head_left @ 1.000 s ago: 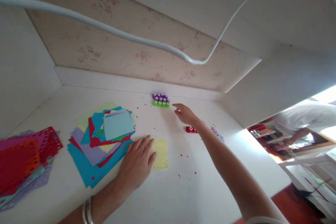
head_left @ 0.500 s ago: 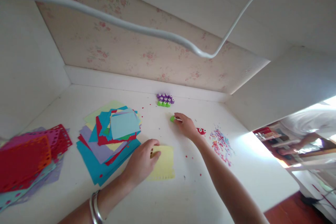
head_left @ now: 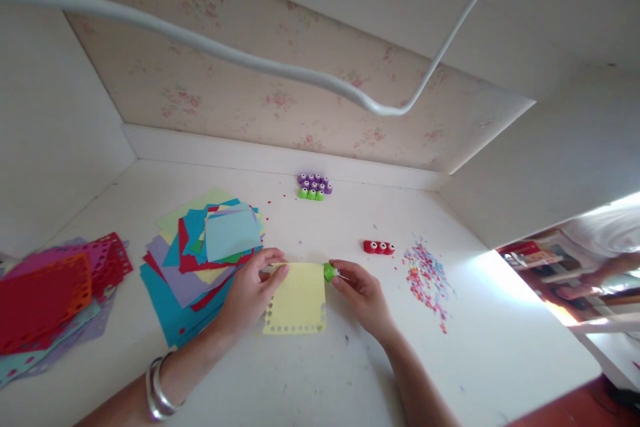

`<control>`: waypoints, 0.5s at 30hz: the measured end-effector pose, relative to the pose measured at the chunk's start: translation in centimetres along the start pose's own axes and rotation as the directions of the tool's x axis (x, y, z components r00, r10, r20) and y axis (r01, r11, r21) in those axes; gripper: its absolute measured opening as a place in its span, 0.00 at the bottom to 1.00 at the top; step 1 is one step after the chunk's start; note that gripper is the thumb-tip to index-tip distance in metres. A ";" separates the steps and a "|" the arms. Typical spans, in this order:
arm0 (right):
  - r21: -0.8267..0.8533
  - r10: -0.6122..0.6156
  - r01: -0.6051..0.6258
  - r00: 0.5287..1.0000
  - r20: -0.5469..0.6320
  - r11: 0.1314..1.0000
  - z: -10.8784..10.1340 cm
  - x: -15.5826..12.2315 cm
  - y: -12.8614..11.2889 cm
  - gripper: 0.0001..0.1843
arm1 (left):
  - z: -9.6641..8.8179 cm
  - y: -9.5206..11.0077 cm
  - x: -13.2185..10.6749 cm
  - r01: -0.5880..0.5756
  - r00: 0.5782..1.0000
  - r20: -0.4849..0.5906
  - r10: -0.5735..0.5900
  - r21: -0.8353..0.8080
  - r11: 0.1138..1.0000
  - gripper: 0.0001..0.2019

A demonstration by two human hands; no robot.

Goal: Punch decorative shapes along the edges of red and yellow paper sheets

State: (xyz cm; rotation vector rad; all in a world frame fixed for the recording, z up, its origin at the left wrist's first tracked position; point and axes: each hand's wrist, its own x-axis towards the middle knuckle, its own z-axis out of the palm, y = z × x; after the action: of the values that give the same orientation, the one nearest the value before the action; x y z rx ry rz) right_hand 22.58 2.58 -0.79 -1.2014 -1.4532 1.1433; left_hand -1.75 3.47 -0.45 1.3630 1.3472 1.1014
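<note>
A sheet of yellow paper (head_left: 299,297) lies in front of me, with small punched holes along its left and bottom edges. My left hand (head_left: 255,287) pinches its upper left edge between thumb and fingers. In my right hand (head_left: 361,290) is a green craft punch (head_left: 330,272), held at the paper's upper right corner; whether the paper sits inside its slot I cannot tell. Red punches (head_left: 379,247) stand in a row beyond my right hand. Farther back, purple punches (head_left: 315,181) and green punches (head_left: 311,194) are grouped together near the wall.
A pile of coloured paper sheets (head_left: 233,233) lies left of my left hand. Punched sheets (head_left: 45,300) are stacked at the far left. Tiny paper cut-outs (head_left: 423,273) are scattered at the right. A white cable (head_left: 300,73) hangs across the view; another person's arm (head_left: 600,277) shows at far right.
My right hand has brought the green punch back towards me to the yellow paper's right edge. The left hand and paper have shifted slightly, and the red punches are now uncovered.
</note>
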 end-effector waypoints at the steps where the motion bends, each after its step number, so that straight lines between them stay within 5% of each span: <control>1: -0.002 -0.008 0.008 1.000 -0.011 1.000 0.1 0.1 -0.1 0.13 | 0.0 0.0 0.0 0.000 1.000 -0.015 0.000 0.005 1.000 0.18; 15: -0.171 -0.039 0.029 0.998 -0.056 0.985 0.6 -0.3 -0.3 0.09 | -0.1 -0.1 0.0 -0.054 0.997 -0.048 0.058 0.076 0.996 0.16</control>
State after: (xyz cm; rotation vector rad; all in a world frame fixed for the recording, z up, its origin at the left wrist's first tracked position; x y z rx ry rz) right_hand 21.93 2.17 -0.60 -1.3111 -1.5442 0.9681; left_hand -1.91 3.50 -0.52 1.4431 1.4064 1.1394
